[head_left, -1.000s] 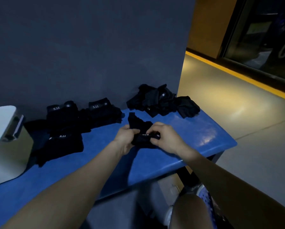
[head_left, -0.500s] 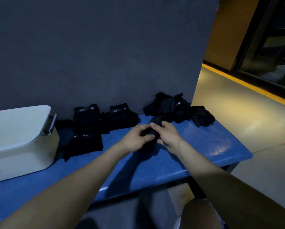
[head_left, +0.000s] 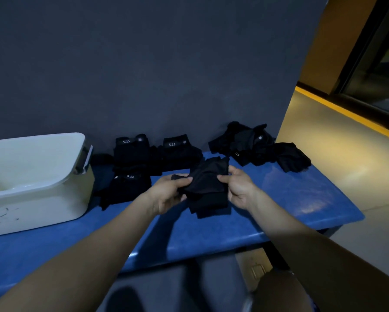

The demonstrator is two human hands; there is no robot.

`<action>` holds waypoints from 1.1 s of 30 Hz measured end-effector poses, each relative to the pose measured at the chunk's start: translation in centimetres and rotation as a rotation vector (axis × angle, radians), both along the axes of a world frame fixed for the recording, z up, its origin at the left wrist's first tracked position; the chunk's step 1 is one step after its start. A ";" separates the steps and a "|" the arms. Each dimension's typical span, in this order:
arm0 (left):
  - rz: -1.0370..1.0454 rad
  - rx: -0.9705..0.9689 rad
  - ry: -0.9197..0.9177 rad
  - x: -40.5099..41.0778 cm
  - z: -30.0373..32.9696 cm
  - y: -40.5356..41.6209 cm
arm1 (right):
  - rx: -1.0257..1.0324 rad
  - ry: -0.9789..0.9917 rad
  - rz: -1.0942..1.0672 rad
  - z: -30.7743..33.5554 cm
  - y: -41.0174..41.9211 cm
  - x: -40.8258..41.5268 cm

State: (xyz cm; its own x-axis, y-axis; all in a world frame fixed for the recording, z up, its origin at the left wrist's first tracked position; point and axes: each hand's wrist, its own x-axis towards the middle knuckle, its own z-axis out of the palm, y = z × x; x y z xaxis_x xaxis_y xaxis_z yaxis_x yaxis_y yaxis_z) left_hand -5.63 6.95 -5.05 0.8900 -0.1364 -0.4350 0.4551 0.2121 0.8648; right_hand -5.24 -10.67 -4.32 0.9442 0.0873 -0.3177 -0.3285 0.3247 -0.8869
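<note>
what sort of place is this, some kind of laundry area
Probably a laundry-sorting spot beside a corridor: a blue bench holds a white tub, folded black stacks and a loose black pile, and the left hand and right hand grip another black garment.

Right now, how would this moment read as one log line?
left hand: pinches black garment | right hand: pinches same | folded stacks: behind, on blue bench

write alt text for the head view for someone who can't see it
The left hand and right hand hold a black garment at a blue table. Behind it sit folded black garments, with a loose black pile to the right and a white tub to the left.
</note>
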 end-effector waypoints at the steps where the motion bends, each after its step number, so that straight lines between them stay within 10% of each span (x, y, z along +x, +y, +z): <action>1: 0.008 0.040 -0.017 0.0 0.0 0.0 | -0.036 -0.006 0.001 -0.3 0.1 0.0; 9: 0.049 0.361 -0.117 -0.7 -1.3 -0.2 | -0.515 0.003 -0.043 -3.3 0.1 1.0; 15: -0.070 1.167 -0.526 -1.2 -2.8 0.3 | -1.031 -0.122 0.041 -4.7 -0.2 0.5; 21: -0.586 1.290 -0.576 -0.9 -4.0 -1.1 | -1.349 -0.262 0.283 -5.2 -0.4 -0.2; 33: -0.534 1.289 -0.533 3.9 -0.7 -3.8 | -1.269 -0.295 0.204 -3.8 -4.6 2.6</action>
